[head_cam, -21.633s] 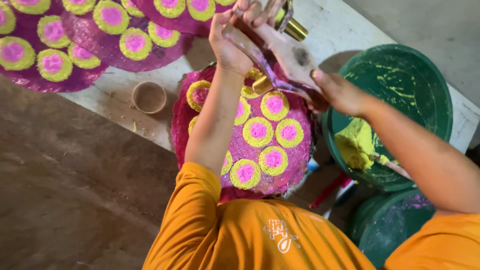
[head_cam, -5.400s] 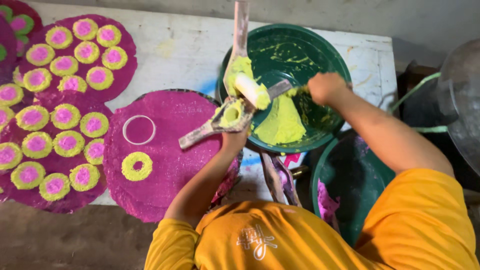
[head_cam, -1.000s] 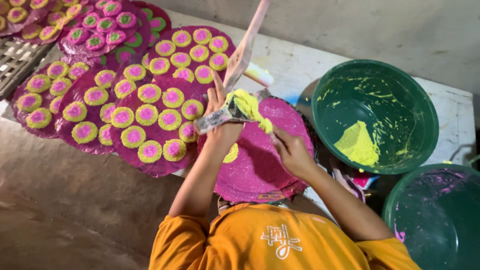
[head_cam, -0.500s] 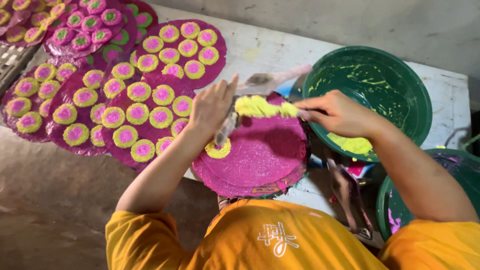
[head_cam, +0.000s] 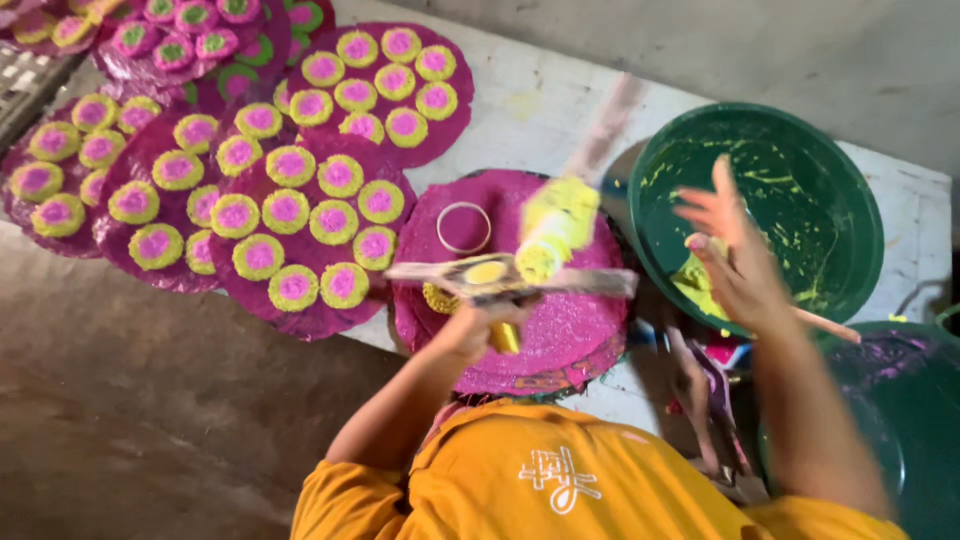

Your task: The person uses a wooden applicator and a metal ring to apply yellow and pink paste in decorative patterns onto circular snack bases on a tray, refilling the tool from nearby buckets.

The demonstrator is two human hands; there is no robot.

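My left hand (head_cam: 478,332) grips a flat, handled mould tool (head_cam: 500,277) smeared with yellow paste, held just above a bare magenta disc (head_cam: 560,325). From the tool a blurred stick (head_cam: 572,205) coated in yellow paste rises toward the table's far side. On the disc lie a white ring (head_cam: 464,228) and one yellow ring of paste (head_cam: 437,298). My right hand (head_cam: 737,255) hovers with fingers spread and nothing in it over the green basin (head_cam: 850,205), which holds yellow paste (head_cam: 697,282).
Several magenta discs (head_cam: 300,225) covered in yellow-and-pink rounds overlap on the white table (head_cam: 545,105) to the left. A second green basin (head_cam: 905,420) with magenta paste stands at the lower right. A thin wooden stick (head_cam: 830,326) pokes out beside my right wrist. Brown floor (head_cam: 150,420) is below.
My right hand has left the paste-covered tool and swung right over the green basin, fingers now spread. My left hand with the tool has dropped nearer to me.
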